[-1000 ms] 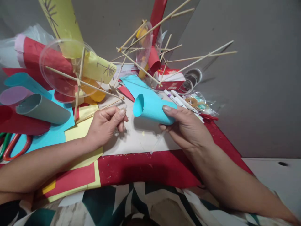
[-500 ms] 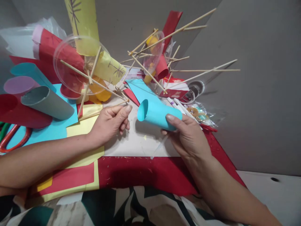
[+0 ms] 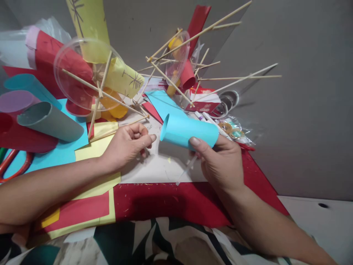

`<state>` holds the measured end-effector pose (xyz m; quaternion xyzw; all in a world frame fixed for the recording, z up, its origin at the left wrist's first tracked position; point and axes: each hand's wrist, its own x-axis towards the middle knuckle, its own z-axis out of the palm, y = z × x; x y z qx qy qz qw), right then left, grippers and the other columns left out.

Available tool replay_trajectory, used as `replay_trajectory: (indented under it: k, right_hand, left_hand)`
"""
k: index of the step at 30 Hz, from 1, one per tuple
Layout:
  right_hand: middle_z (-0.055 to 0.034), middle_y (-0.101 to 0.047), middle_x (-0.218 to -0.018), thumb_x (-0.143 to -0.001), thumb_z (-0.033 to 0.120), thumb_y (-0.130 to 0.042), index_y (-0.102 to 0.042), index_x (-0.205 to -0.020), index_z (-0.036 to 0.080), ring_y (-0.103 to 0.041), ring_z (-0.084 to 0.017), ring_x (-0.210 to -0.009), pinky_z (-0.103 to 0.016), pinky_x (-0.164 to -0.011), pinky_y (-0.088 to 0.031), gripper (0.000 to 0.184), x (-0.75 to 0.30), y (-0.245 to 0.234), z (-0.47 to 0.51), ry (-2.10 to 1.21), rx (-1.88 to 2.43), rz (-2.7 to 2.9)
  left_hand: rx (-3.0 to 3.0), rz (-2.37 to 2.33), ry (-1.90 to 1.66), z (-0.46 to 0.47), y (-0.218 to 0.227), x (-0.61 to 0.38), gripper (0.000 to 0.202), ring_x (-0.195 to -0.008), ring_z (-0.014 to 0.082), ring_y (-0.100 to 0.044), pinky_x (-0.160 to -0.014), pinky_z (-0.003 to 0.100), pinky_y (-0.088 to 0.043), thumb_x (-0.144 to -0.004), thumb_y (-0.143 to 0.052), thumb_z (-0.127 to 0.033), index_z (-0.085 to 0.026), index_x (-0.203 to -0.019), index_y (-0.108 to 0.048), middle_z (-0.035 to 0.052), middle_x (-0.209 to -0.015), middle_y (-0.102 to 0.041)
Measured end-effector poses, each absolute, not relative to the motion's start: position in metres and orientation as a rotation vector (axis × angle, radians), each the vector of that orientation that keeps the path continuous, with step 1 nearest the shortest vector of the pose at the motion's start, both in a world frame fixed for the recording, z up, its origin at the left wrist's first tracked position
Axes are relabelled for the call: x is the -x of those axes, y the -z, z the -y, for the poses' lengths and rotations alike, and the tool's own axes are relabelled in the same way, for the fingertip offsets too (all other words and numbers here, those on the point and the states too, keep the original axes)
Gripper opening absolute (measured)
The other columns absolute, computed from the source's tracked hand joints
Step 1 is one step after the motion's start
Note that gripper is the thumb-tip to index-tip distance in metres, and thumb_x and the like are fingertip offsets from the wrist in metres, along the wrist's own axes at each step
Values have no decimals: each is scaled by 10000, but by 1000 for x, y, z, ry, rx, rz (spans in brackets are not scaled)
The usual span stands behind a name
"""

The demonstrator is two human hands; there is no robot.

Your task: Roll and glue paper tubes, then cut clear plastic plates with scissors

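Note:
A light blue rolled paper tube [image 3: 190, 129] lies nearly level in my right hand [image 3: 223, 158], the thumb across its near side and the fingers behind it. Its open end faces left, toward my left hand [image 3: 128, 147]. That hand rests by the white sheet [image 3: 162, 169], its fingers curled and thumb stretched along them; whatever they hold, if anything, is hidden. Below the tube a thin translucent strip [image 3: 186, 172] slants down from beside my right fingers. Just behind my left hand stands a frame of wooden sticks [image 3: 100, 92] with a clear round plastic lid [image 3: 59, 73] and yellow paper tubes [image 3: 96, 48].
More paper tubes, including a grey one [image 3: 55, 121], crowd the left beside red-handled scissors [image 3: 26, 165]. A second stick frame [image 3: 171, 79] stands at the back. Markers [image 3: 206, 117] and a bag of rubber bands [image 3: 234, 130] lie right. A red cloth [image 3: 165, 200] edges the front.
My right hand has turned the blue tube slightly, showing more of its length. My left thumb has stretched further out toward the tube's open end. The view has shifted a little.

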<state>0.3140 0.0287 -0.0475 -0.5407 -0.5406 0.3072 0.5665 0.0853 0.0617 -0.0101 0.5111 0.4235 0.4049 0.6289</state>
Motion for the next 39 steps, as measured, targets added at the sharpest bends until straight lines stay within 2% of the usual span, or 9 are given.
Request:
replay_trajectory:
  k: [7,12,16,21,24,27,30,34,39]
  right_hand:
    - [37,-578,-585,-789,441,-817,-642,-629,208,-511,-123,-553,-294,-562,-435,333,-317,52,-29,-769,1260,1231]
    - [45,-567,-559,-770,436,-844,-612,-605,206,-512,-119,-553,-287,-571,-427,366,-317,50,-29,-776,1253,1224]
    - [46,-578,-555,-755,435,-862,-617,-602,210,-505,-115,-550,-285,-578,-415,367,-317,46,-28,-786,1279,1206]
    - [31,-606,-567,-749,475,-856,-633,-610,217,-527,-135,-568,-299,-577,-424,368,-316,44,-27,-775,1321,1216]
    - [30,-615,-571,-747,466,-857,-654,-618,212,-519,-128,-560,-291,-571,-424,350,-315,44,-26,-786,1310,1205]
    - [28,-624,-571,-742,448,-859,-670,-613,210,-525,-125,-553,-278,-556,-430,330,-313,41,-26,-783,1313,1208]
    - [25,-620,-555,-731,421,-858,-671,-584,210,-518,-121,-542,-264,-535,-431,318,-311,35,-26,-764,1329,1230]
    - [24,-604,-540,-721,398,-850,-673,-570,209,-504,-120,-532,-261,-527,-443,300,-308,30,-26,-743,1350,1243]
    - [14,-629,-554,-697,376,-849,-702,-588,206,-528,-129,-524,-268,-518,-491,251,-301,30,-24,-759,1340,1272]
  left_hand:
    - [-1185,-979,-889,-62,10,-86,290,-385,47,-485,-423,146,-363,-835,-696,-264,-180,-646,-492,-54,-495,-570]
    - [-1179,-993,-899,-61,12,-87,308,-388,45,-470,-429,149,-356,-858,-662,-262,-182,-624,-479,-51,-485,-552]
    - [-1146,-984,-930,-60,13,-87,383,-377,38,-447,-423,142,-336,-798,-759,-295,-182,-597,-454,-63,-437,-518]
    - [-1118,-988,-936,-62,15,-88,584,-372,52,-483,-390,140,-323,-658,-900,-393,-199,-580,-355,-89,-422,-459]
    - [-1196,-984,-892,-64,18,-86,537,-415,57,-513,-420,155,-397,-722,-848,-512,-177,-567,-458,-35,-495,-561]
    - [-1241,-1005,-877,-65,21,-84,496,-470,84,-572,-463,185,-478,-782,-774,-586,-153,-632,-586,15,-584,-646]
    - [-1242,-1024,-862,-64,21,-83,401,-458,87,-575,-448,177,-472,-795,-785,-520,-139,-789,-663,5,-575,-656]
    - [-1217,-976,-887,-61,17,-86,329,-460,83,-586,-424,150,-439,-768,-838,-387,-148,-924,-675,-34,-554,-638]
    - [-1141,-877,-781,-57,18,-88,439,-502,114,-654,-478,181,-506,-723,-872,-464,-145,-965,-692,-5,-602,-692]
